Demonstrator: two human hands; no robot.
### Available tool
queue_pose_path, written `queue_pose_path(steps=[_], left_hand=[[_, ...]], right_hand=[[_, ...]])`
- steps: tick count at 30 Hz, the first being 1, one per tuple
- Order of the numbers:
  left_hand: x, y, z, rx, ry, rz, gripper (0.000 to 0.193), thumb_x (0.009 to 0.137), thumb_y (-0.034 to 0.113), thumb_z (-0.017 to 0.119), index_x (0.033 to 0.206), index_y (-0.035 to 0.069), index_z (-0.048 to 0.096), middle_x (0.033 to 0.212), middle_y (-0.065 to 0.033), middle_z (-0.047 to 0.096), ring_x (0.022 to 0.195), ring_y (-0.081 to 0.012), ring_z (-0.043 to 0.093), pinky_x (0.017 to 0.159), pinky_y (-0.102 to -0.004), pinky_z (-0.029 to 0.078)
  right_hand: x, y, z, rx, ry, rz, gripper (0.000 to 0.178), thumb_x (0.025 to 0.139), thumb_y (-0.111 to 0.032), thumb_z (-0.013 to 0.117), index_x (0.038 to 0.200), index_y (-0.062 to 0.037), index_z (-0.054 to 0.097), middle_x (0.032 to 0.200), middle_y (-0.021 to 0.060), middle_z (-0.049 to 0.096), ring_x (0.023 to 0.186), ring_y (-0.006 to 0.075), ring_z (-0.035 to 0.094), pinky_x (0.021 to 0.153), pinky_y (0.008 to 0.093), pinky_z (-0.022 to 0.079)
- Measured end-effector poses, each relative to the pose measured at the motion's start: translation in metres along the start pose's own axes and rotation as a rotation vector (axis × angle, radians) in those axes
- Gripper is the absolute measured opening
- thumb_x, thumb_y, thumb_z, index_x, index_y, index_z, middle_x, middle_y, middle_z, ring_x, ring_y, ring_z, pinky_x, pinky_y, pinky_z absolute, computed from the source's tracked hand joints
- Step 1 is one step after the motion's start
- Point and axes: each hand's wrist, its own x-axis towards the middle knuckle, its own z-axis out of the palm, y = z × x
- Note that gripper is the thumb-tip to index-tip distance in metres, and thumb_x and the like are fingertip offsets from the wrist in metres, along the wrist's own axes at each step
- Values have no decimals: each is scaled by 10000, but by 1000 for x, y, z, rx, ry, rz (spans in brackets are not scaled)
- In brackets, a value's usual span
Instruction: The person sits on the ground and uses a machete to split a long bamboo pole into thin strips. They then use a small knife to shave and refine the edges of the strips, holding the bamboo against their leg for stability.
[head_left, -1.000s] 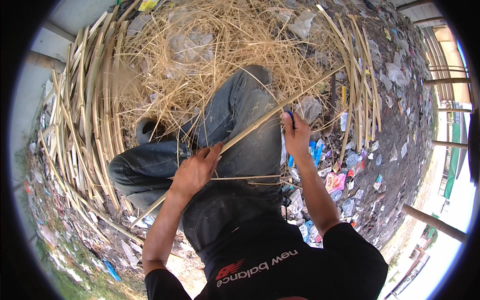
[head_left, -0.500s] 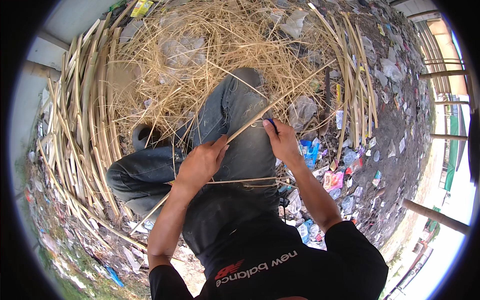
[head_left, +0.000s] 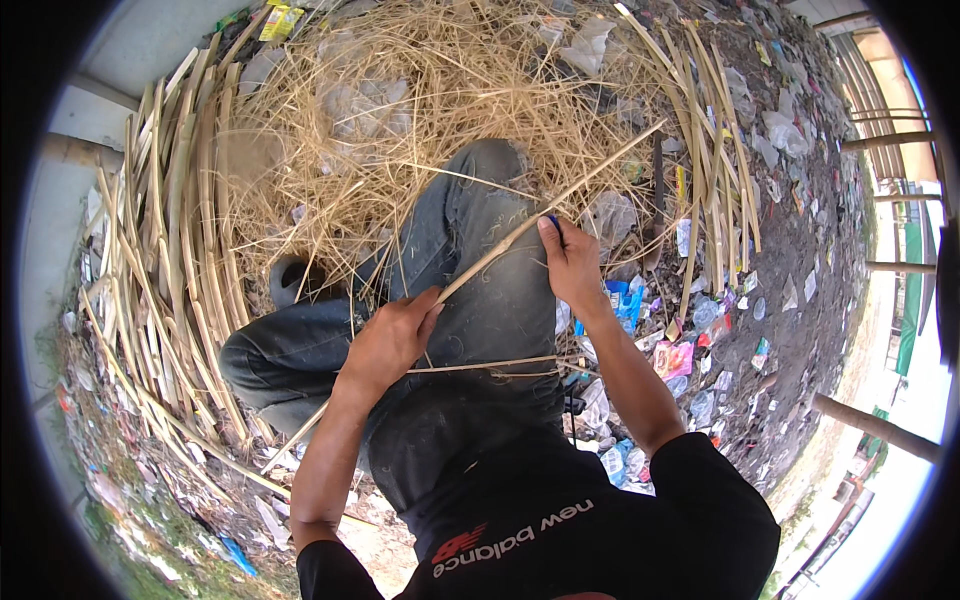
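Observation:
A long, pale bamboo strip point(head_left: 490, 258) slants across my raised thigh, its far end pointing up and right over the straw. My left hand point(head_left: 393, 338) is closed around its lower part, and the tail runs on beneath my left forearm. Higher up the strip, my right hand point(head_left: 575, 268) is closed, thumb laid against the strip. A small blue thing point(head_left: 552, 219) shows at that thumb; the rest of it is hidden by the fingers. Another thin strip point(head_left: 485, 366) lies across my lap.
Several long bamboo strips point(head_left: 180, 230) lie stacked on the left, and more bamboo strips point(head_left: 712, 150) lie on the right. Curly shavings point(head_left: 480, 90) cover the ground in front. Plastic litter point(head_left: 672, 358) is scattered at the right. A wooden pole point(head_left: 875, 428) juts in at the right edge.
My right hand has shifted a little up along the strip. My left hand has moved slightly down and left, still holding it.

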Motion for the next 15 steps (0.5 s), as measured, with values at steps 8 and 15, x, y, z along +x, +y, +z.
queue_pose_path(steps=[8, 15], left_hand=[[15, 7, 6, -96, 7, 63, 238, 1031, 183, 629, 1207, 24, 650, 828, -275, 684, 791, -473, 678, 684, -545, 526], [26, 12, 7, -117, 38, 96, 233, 1017, 162, 641, 1199, 20, 677, 842, -274, 691, 795, -477, 680, 696, -527, 540]], right_hand=[[-25, -21, 4, -188, -201, -78, 315, 1054, -342, 619, 1023, -42, 709, 650, 189, 609, 564, 374, 596, 565, 419, 460], [-19, -12, 1, 258, -267, 108, 457, 1052, -402, 624, 840, 0, 662, 564, 56, 508, 526, 126, 490, 526, 338, 390]])
